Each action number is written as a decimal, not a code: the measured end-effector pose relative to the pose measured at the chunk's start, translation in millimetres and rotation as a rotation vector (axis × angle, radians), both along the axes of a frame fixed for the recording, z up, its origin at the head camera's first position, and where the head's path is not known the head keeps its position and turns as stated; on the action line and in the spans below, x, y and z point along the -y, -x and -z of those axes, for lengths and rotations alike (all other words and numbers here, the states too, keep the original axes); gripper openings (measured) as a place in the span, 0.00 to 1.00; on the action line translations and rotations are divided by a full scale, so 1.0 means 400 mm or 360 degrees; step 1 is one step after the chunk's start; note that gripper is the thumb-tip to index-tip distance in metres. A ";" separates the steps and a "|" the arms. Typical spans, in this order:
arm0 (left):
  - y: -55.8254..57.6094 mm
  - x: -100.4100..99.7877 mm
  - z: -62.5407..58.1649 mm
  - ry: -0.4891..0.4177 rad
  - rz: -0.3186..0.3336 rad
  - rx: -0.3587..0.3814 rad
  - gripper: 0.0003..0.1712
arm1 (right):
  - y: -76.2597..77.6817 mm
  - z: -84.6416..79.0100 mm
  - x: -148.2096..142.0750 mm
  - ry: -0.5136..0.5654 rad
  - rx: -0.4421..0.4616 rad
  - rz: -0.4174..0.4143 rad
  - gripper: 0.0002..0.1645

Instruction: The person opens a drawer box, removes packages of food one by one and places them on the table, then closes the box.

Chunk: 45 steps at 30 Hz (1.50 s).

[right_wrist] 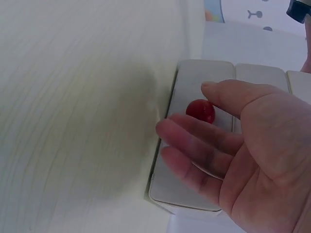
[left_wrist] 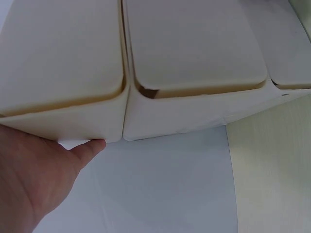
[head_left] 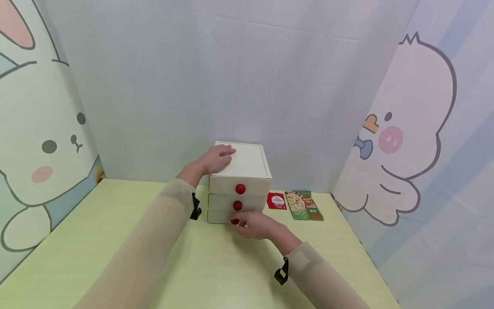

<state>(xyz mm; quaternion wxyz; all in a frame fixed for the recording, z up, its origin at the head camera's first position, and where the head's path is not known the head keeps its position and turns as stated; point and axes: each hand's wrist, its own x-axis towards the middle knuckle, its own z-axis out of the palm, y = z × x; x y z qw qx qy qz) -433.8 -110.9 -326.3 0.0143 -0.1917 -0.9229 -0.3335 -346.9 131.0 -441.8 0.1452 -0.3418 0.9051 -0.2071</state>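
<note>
Head view: left hand [head_left: 217,159], fingers slightly parted, atop white three-drawer box [head_left: 248,161] on pale yellow-green table [head_left: 208,270]; right hand [head_left: 257,225] partly covers lowest of three round red knobs [head_left: 240,189]. Two packets right: small red packet [head_left: 276,201], larger green-brown packet [head_left: 304,206]. Left wrist: thumb against box, other fingers hidden. Right wrist: fingers flank knob; cannot tell whether pinching.

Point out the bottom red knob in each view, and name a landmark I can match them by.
Head: the knob is just below centre, partly covered by the right hand.
Left wrist: not in this picture.
Right wrist: the knob is right of centre, about mid-height.
Shared landmark: the white cabinet.
</note>
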 end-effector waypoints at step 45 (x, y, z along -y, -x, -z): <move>0.009 -0.005 -0.032 0.0057 -0.0025 0.0110 0.33 | 0.019 0.050 0.039 -0.0018 -0.0565 -0.0068 0.11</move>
